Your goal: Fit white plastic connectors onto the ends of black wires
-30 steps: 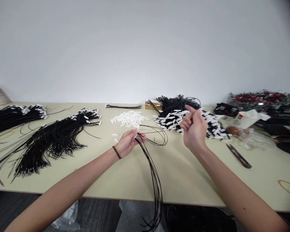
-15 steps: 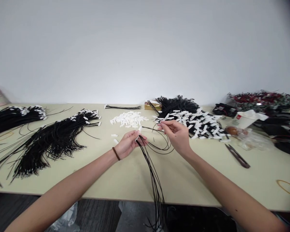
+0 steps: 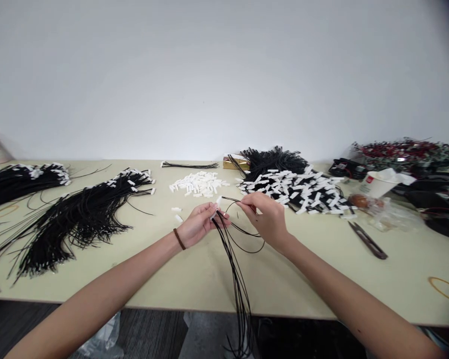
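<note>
Between the thumb and fingers of my left hand (image 3: 201, 223) is a white plastic connector (image 3: 219, 201). A bundle of thin black wires (image 3: 236, 284) hangs from that hand past the table's front edge. My right hand (image 3: 265, 218) pinches a black wire (image 3: 230, 199) just right of the connector, and its far end reaches the connector. Loose loops of wire sag between the two hands. Whether the wire tip sits inside the connector is too small to tell. Behind my left hand lies a pile of loose white connectors (image 3: 199, 184).
Black wires with white connectors (image 3: 93, 209) lie in bunches on the left. A heap of connectors on wires (image 3: 314, 192) is at the right, before a gold box (image 3: 236, 162). Further right are thread snips (image 3: 368, 241), a paper cup (image 3: 377, 185) and a plastic bag (image 3: 394, 217).
My right hand has moved left and slightly down, closer to the connector, with the wire pinched in it. The wire loop hangs lower. My left hand has stayed nearly in place.
</note>
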### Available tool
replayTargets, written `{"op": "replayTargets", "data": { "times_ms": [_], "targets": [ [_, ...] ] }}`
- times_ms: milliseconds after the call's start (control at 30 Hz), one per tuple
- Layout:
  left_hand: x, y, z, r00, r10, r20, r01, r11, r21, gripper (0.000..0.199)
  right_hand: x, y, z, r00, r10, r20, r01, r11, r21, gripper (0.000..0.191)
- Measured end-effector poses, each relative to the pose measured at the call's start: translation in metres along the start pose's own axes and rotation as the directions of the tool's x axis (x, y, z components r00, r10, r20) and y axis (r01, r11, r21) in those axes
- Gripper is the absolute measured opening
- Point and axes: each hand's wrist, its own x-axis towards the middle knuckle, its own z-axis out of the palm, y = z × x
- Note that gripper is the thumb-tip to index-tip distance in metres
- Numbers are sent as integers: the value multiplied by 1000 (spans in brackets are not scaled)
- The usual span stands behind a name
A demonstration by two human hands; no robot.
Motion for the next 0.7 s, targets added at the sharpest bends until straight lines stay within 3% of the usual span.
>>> {"op": "replayTargets", "data": {
  "times_ms": [167, 300, 700],
  "targets": [
    [0, 0, 0, 1000, -2, -13, 2, 1000, 1, 22, -4, 2, 1, 984, -111, 138, 135, 975, -177, 20],
    [0, 0, 0, 1000, -4, -21, 4, 1000, 12, 22, -4, 3, 2, 978, -125, 167, 162, 959, -231, 19],
    [-2, 1, 5, 999, 41, 14, -42, 995, 94, 27, -3, -5, 1, 972, -18, 233, 74, 969, -235, 24]
  ]
}}
